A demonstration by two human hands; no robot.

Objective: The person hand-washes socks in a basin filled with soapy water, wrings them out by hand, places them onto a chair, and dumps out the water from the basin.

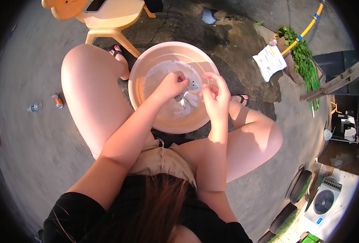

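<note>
A wide peach-coloured basin stands on the ground between my knees, with cloudy, sudsy water inside. White cloth with dark spots lies in it, bunched and wet. My left hand is closed in a fist over the basin, against the spotted cloth and seemingly gripping it; the fingertips are partly hidden. On the right side of the basin, my right hand is raised with loosely bent fingers, the index finger apart from the thumb. Nothing shows between those fingers.
A yellow chair bearing a phone stands beyond the basin. A white packet, yellow hose and green plants are at right. An orange can and a plastic bottle lie left. Tyres line the lower right.
</note>
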